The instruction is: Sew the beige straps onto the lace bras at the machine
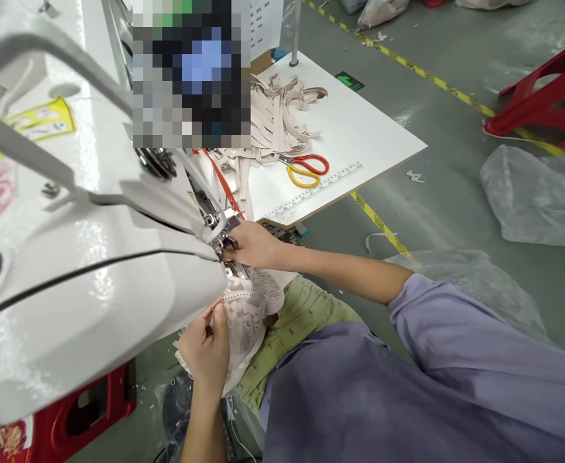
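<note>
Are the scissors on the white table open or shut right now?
Shut, or nearly. The scissors lie flat on the white table beside the beige straps, their red and yellow handle loops close together; the blades are partly hidden by straps.

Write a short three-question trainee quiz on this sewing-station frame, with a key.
1. True or false: the scissors lie on the white table, with no hand on them.
2. Which hand is up at the needle area of the sewing machine: A) left hand, B) right hand?
3. What does the left hand grip?

Key
1. True.
2. B.
3. The pale lace fabric, pinched near its edge below the machine head.
</note>
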Tool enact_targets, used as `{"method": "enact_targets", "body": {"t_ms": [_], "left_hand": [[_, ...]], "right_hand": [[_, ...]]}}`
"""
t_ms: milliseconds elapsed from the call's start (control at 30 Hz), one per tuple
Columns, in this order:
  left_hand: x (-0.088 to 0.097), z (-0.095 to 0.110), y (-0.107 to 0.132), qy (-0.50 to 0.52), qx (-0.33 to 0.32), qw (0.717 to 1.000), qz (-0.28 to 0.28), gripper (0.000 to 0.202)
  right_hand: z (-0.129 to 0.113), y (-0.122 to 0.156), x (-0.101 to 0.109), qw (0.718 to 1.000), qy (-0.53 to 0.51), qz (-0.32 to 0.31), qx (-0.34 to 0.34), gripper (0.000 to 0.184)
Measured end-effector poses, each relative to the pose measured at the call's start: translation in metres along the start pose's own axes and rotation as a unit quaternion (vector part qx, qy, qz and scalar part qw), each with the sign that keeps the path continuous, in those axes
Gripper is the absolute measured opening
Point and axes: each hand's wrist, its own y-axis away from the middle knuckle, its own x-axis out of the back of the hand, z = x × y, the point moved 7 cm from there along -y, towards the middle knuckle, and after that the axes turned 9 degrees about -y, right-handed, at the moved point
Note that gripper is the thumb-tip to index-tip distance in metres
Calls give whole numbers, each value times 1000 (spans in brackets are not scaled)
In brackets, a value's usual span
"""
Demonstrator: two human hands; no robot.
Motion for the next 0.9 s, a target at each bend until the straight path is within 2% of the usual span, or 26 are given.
{"method": "enact_targets", "body": {"t_ms": [200, 467, 700, 767, 833, 900], "left_hand": [[-3, 0, 0, -6, 15, 1000, -10, 26], [-9, 6, -3, -1, -4, 1000, -5, 24], [-15, -5, 0, 2, 9, 1000, -9, 28], [-14, -1, 1, -17, -11, 1000, 14, 31], [-8, 13, 6, -64, -41, 993, 88, 34], [-4, 37, 14, -110, -78, 979, 155, 37]], "right_hand": [[-2, 0, 2, 1000, 12, -8, -17, 13], [-2, 1, 4, 1000, 9, -3, -3, 10], [-3, 2, 6, 1000, 1, -4, 9, 10], [-5, 2, 7, 1000, -5, -4, 11, 9], [-7, 2, 8, 1000, -11, -3, 3, 10], [-8, 3, 9, 1000, -13, -2, -8, 10]]}}
